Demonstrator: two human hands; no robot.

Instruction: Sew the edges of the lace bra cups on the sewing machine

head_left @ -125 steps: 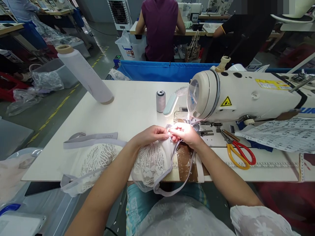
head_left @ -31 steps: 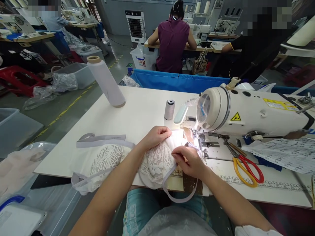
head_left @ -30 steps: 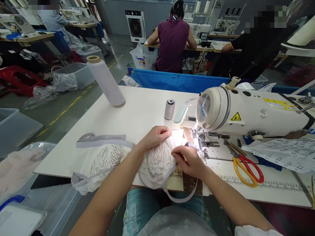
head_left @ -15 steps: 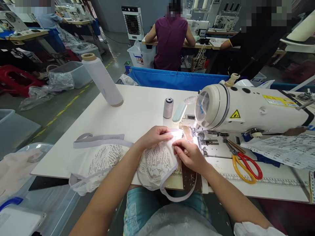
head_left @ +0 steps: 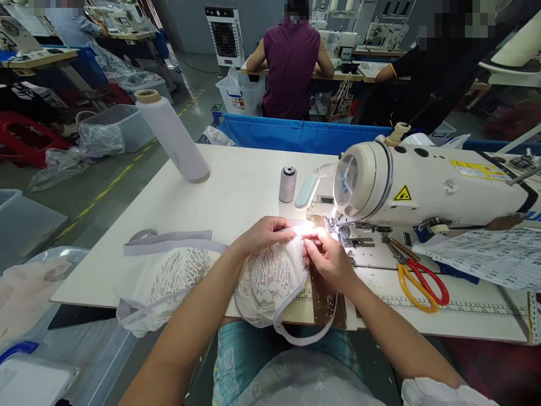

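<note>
Lilac edging [head_left: 291,296] seems joined to the white lace cup [head_left: 268,276], the dangling loop [head_left: 306,341] remaining; left hand [head_left: 267,234] and right hand [head_left: 330,262], nearly closed, pinch the cup beside the cream sewing machine [head_left: 443,180].

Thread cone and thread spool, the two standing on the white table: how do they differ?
The thread cone is much taller than the thread spool. The cone has a brown top, while the spool's is dark. The cone stands near the far left corner of the table; the spool stands closer to the sewing machine. Both are pale.
</note>
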